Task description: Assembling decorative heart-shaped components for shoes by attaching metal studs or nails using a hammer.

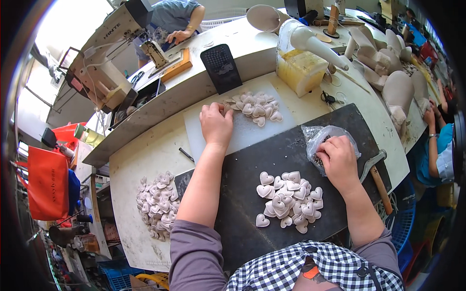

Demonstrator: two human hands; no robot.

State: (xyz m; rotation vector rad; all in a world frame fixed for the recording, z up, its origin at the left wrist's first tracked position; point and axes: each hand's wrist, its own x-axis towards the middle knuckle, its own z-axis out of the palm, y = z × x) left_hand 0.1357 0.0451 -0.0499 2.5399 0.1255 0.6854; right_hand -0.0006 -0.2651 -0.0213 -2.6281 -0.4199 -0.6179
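Note:
My left hand (216,125) rests on a translucent white sheet (194,133), fingers curled in at the near-left edge of a small pile of pale padded hearts (259,107). Its fingertips meet the hearts there; whether one is pinched is hidden. Over on the right, my right hand (340,160) dips its closed fingers into a clear plastic bag (316,140) of small dark bits. That bag lies on a black mat (242,189). Between my forearms, a larger heap of stitched hearts (291,200) covers part of the mat. Another heap of hearts (158,206) sits left of my left forearm.
A wooden-handled hammer (380,189) lies at the mat's right edge. Beyond the sheet, a phone (221,69) leans on a raised ledge near a yellow block (302,72). A thin metal rod (186,154) lies left. Sewing machine (97,72) and co-workers are beyond.

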